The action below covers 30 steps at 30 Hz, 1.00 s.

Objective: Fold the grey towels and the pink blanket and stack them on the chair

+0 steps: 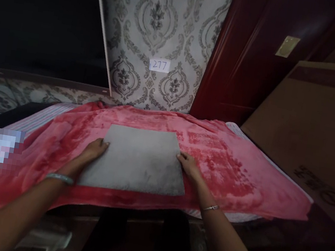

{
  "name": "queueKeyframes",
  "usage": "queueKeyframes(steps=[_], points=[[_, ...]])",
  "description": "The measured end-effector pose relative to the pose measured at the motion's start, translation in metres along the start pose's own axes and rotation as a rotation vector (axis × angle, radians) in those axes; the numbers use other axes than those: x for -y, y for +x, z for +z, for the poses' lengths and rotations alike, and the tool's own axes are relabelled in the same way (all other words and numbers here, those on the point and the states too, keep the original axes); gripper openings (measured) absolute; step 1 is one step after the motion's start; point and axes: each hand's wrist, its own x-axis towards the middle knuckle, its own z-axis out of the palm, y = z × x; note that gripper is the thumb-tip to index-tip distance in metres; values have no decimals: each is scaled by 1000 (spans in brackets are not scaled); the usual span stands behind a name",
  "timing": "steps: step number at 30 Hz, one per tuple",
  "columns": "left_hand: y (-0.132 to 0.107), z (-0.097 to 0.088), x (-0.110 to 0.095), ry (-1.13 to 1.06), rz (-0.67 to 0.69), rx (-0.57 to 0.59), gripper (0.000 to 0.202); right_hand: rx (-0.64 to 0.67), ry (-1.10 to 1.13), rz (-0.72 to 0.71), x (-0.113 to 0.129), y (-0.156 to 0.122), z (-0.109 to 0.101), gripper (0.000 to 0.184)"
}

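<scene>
A grey, roughly rectangular piece of soft-looking cloth or felt (139, 159) lies over the pink plush blanket (236, 170), its near right part darker than the rest. My left hand (96, 150) pinches its left edge, thumb on top. On the opposite side, my right hand (188, 165) has the right edge between thumb and fingers. Under the sheet the fingertips of both hands are hidden. Whether the sheet rests fully on the blanket or is slightly raised, I cannot tell.
Striped fabric (41, 116) shows beneath the blanket's left side. A large dark television screen (44, 17) is at the left, a cardboard box (315, 132) at the right. Patterned wallpaper with a "277" label (159, 65) is behind. A white stool (47, 240) stands below.
</scene>
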Motion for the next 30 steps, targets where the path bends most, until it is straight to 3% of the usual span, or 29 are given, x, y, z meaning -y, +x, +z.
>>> queueKeyframes(steps=[3,8,12,24,30], points=[[-4,9,-3,174,3,29,57,-22,-69,-43,0,-10,2,34],[-11,13,-3,220,-25,23,62,-47,-273,-138,8,-27,10,52],[-10,13,-5,243,-30,6,63,-26,-388,-74,16,-23,14,43],[-9,12,1,220,-8,-31,64,-61,-259,13,33,51,15,22],[-9,14,7,160,-2,-63,66,-20,-18,-32,27,57,26,32]])
